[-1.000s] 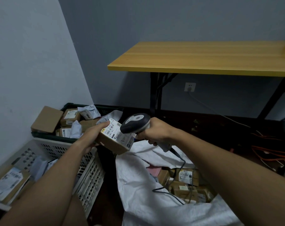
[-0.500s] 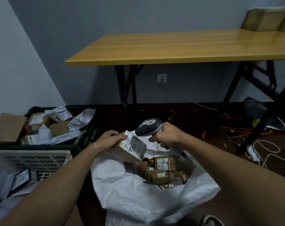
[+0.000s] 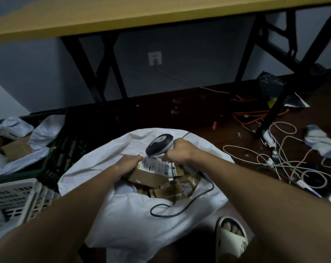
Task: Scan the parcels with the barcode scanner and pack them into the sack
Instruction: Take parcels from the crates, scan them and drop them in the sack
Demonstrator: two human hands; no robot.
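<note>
The left hand (image 3: 129, 165) grips a labelled cardboard parcel (image 3: 151, 172), fingers curled round its left end, holding it over the open mouth of the white sack (image 3: 126, 215), just above the other parcels (image 3: 172, 190) lying inside. The right hand (image 3: 180, 151) is wrapped round the handle of the scanner (image 3: 159, 144), whose head sits just over the parcel's label, while its cable (image 3: 181, 207) trails down across the sack's near rim. At the left stand a dark crate (image 3: 52, 158) of parcels and a white basket (image 3: 15, 198); loose cables (image 3: 286, 158) lie on the floor at the right, under the table (image 3: 123, 14).
</note>
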